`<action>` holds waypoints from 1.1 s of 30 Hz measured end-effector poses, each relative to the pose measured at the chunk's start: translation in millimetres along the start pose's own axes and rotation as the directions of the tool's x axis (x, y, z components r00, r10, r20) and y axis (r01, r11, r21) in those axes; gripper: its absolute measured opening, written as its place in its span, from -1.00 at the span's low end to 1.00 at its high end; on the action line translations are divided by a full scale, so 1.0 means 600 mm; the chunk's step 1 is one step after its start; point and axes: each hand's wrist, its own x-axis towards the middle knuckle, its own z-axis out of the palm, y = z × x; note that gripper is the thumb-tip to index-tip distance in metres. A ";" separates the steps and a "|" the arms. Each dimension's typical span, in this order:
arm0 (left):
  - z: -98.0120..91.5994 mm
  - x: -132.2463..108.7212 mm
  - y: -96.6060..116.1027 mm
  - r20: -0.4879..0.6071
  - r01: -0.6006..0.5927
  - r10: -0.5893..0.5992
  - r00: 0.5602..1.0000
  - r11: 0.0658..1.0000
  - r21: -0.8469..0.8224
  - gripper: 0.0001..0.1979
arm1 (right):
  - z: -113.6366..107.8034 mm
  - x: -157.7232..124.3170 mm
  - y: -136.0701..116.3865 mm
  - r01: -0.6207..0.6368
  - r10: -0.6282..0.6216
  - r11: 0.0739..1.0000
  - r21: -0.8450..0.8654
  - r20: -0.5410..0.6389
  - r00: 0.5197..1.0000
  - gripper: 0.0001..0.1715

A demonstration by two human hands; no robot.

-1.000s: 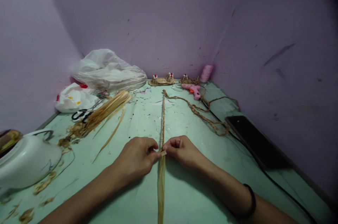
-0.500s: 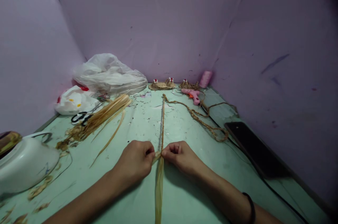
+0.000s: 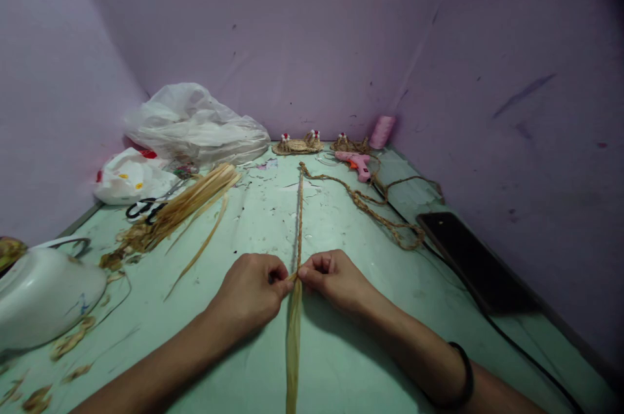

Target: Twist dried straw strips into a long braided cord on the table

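A thin brown braid of straw-like strips point(image 3: 300, 219) lies in a straight line, running away from the near side. At its near end, long, flat, yellow-green loose strips point(image 3: 293, 349) run together toward the bottom edge. A short bit pokes out left.

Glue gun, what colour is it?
The glue gun is pink with an orange trigger, in the head view.

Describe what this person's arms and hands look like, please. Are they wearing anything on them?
The left hand and right hand are both gloveless. No sleeves show on the visible forearms. The right forearm wears a thin, dark, rounded band; the left has none in view.
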 end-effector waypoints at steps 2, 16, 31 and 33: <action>-0.001 0.000 0.003 -0.006 0.002 -0.002 1.000 1.000 -0.025 -0.78 | 0.000 0.000 -0.002 -0.003 0.003 1.000 0.000 -0.002 1.000 -0.81; 0.012 0.006 0.045 0.155 0.310 -0.268 0.951 0.807 -0.503 -0.89 | -0.007 -0.011 -0.012 -0.042 0.031 0.984 0.174 0.069 0.997 -0.89; 0.028 0.011 0.014 -0.070 0.049 -0.074 0.995 0.949 -0.312 -0.78 | 0.001 -0.015 -0.014 -0.061 0.069 0.937 0.344 -0.011 0.998 -0.93; 0.026 0.007 0.020 0.000 0.040 -0.045 0.999 0.891 -0.453 -0.74 | 0.004 -0.016 -0.013 -0.078 0.086 0.917 0.391 -0.002 0.996 -0.89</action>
